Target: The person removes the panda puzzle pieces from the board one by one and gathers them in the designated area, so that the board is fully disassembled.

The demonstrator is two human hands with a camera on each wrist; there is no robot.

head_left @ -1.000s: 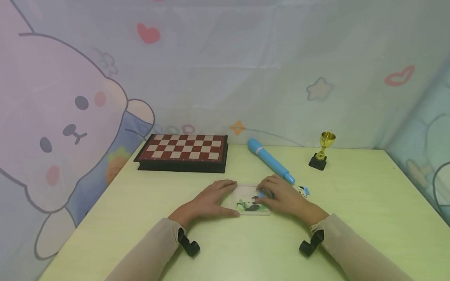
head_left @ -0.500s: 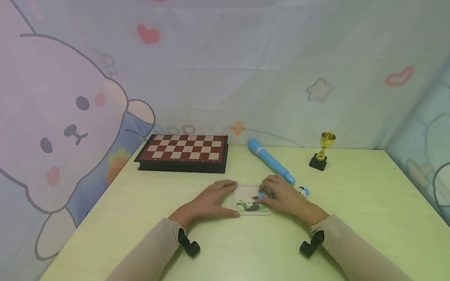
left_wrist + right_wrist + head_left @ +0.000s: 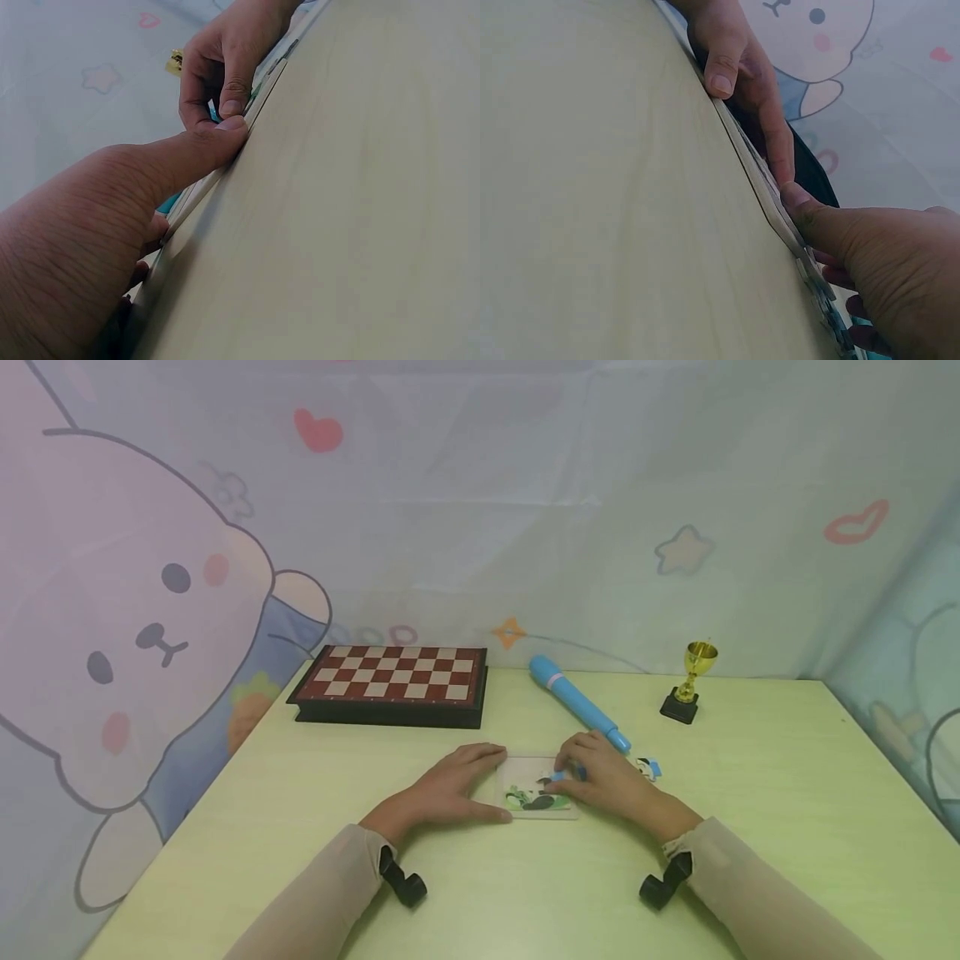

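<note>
A small flat puzzle board [image 3: 534,765] lies on the table, with green, black and white picture pieces [image 3: 536,799] along its near part. My left hand [image 3: 453,787] holds the board's left side, thumb at the near corner and fingers at the far corner. My right hand [image 3: 606,779] is over the board's right side, pinching a small puzzle piece [image 3: 557,776] with blue on it between thumb and fingers; the hand hides much of it. In the left wrist view, a bit of blue shows between the right thumb and fingers. Loose puzzle pieces [image 3: 647,768] lie just right of the right hand.
A blue stick-shaped toy [image 3: 577,700] lies slantwise behind the right hand. A folded chessboard case [image 3: 390,687] stands at the back left. Toward the back right is a small gold trophy cup [image 3: 686,683]. A printed cloth [image 3: 525,527] hangs behind the table.
My right fingertips have shifted slightly to the right over the board, still pinching the piece. The left hand and the board stay in place.
</note>
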